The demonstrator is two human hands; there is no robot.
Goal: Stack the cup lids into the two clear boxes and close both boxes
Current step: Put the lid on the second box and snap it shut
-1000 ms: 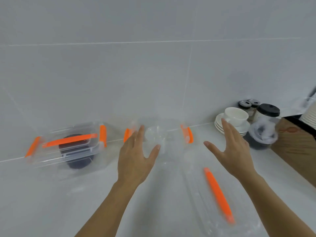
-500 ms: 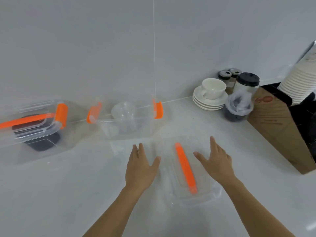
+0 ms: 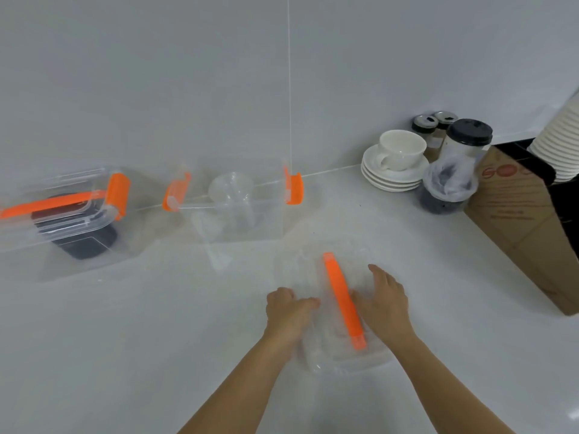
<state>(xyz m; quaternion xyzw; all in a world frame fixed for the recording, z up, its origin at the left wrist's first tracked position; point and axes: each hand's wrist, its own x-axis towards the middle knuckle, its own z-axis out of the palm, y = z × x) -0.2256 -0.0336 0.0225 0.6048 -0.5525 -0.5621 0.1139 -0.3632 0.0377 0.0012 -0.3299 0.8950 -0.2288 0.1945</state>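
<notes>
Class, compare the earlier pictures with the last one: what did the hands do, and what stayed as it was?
Both hands drew back from the open box and came down on the loose box lid lying nearer the person. The left hand and right hand now rest on it, either side of its orange handle; a firm grip is unclear. The closed box, open box and lid lie where they did.
</notes>
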